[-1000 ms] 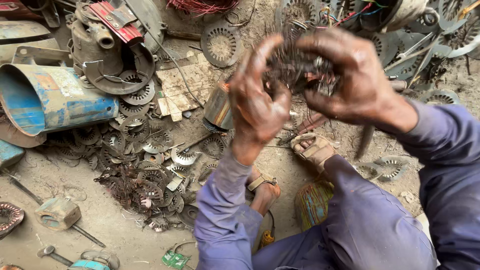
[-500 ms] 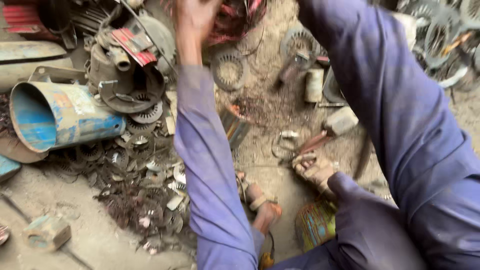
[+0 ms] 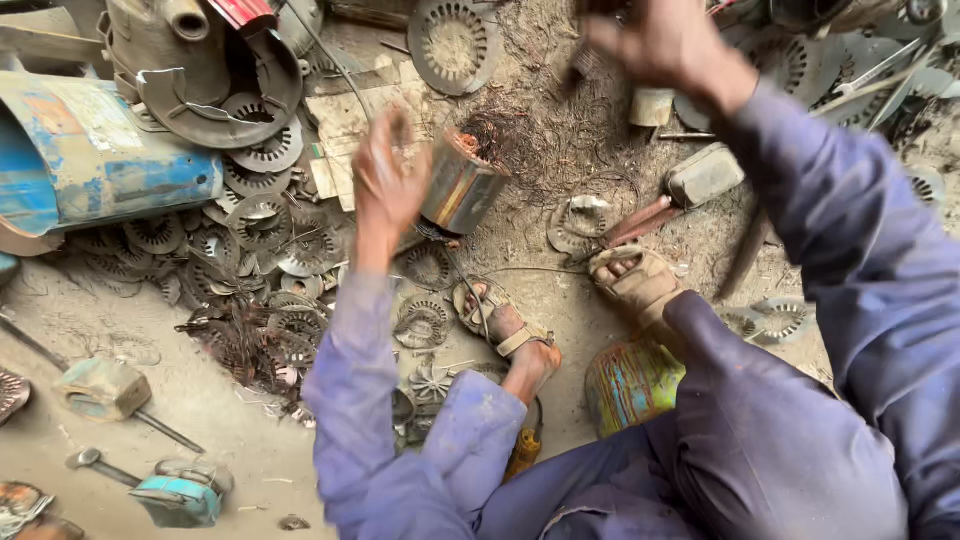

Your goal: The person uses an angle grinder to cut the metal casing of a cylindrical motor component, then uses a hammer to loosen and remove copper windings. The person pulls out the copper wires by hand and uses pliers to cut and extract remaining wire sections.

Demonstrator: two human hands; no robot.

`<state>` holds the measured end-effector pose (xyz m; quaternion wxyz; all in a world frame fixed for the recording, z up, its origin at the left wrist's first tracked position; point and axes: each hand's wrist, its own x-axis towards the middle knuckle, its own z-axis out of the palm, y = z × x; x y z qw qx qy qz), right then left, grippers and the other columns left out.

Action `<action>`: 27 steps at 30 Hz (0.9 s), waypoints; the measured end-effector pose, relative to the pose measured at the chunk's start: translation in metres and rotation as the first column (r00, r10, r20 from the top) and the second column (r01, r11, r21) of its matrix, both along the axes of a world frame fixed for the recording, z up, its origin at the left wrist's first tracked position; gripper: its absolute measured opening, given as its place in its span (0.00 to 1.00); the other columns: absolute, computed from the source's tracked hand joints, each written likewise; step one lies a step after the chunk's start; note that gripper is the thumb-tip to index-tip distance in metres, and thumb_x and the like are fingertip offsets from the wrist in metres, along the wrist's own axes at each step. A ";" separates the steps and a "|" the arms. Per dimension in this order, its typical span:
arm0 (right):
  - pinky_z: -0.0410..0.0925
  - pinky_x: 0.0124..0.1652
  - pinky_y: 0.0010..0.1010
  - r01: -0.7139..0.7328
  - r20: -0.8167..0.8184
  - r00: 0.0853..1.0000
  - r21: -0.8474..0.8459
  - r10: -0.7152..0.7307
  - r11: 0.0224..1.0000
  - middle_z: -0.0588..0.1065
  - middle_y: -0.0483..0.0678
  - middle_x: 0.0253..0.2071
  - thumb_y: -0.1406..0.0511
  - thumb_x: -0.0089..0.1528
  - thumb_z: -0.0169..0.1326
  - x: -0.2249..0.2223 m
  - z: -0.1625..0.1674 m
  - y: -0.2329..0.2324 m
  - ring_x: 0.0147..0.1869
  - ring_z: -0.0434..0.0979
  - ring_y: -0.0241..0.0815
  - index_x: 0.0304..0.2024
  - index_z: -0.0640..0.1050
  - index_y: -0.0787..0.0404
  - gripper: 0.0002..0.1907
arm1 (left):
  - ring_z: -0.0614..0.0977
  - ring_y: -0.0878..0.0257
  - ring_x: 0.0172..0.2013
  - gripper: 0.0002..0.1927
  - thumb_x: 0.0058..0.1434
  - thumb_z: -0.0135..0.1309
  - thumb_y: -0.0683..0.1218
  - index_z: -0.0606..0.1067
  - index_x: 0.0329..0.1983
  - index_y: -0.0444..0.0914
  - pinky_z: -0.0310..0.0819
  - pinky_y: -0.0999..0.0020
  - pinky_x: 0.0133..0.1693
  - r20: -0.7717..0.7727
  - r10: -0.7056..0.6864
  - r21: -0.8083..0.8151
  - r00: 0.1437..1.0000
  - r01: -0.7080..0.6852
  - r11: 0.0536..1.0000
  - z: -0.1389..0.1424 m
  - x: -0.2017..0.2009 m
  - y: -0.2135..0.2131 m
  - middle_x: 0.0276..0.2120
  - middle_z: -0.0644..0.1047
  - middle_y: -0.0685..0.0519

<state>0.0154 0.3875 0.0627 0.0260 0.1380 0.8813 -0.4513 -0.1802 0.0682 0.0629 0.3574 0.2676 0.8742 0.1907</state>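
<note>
Head view: left hand open, fingers spread, just left of cylindrical motor core standing tilted on dirt floor. Right hand far right, raised, blurred; grip unclear. Blue drum far left.

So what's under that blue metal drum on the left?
Under the blue drum, flat toothed metal discs poke out along its lower edge on the dirt ground. Whatever lies further beneath is covered by the drum.
</note>
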 end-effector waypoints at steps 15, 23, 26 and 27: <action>0.71 0.57 0.52 0.073 0.226 0.966 0.235 -0.128 0.969 0.69 0.64 0.64 0.60 0.67 0.61 0.116 -0.090 -0.134 0.63 0.69 0.61 0.68 0.70 0.64 0.30 | 0.60 0.40 0.72 0.81 0.38 0.81 0.70 0.40 0.80 0.38 0.56 0.37 0.72 -0.363 -0.227 0.028 0.903 0.255 0.967 -0.091 0.065 -0.059 0.74 0.56 0.35; 0.43 0.72 0.59 -0.222 0.443 0.889 0.189 0.119 0.957 0.46 0.61 0.77 0.43 0.59 0.59 0.053 -0.079 -0.142 0.80 0.43 0.63 0.75 0.55 0.58 0.51 | 0.62 0.40 0.71 0.84 0.26 0.84 0.62 0.42 0.78 0.38 0.56 0.44 0.71 -0.016 -0.212 -0.026 0.977 0.212 0.977 -0.095 -0.011 -0.053 0.73 0.57 0.36; 0.35 0.75 0.60 -0.211 0.289 0.946 0.205 0.147 0.956 0.39 0.61 0.81 0.38 0.64 0.49 0.028 -0.094 -0.152 0.85 0.36 0.59 0.81 0.48 0.57 0.53 | 0.62 0.41 0.74 0.80 0.34 0.85 0.62 0.44 0.81 0.38 0.56 0.44 0.73 0.003 -0.221 0.119 0.975 0.219 0.968 -0.094 -0.016 -0.053 0.76 0.58 0.37; 0.34 0.74 0.61 -0.232 0.296 0.941 0.210 0.164 0.950 0.38 0.60 0.81 0.37 0.64 0.47 0.023 -0.100 -0.154 0.85 0.35 0.59 0.80 0.47 0.56 0.53 | 0.63 0.41 0.72 0.80 0.33 0.85 0.63 0.44 0.79 0.38 0.58 0.44 0.72 -0.033 -0.245 0.138 0.969 0.247 0.959 -0.094 -0.018 -0.051 0.74 0.58 0.36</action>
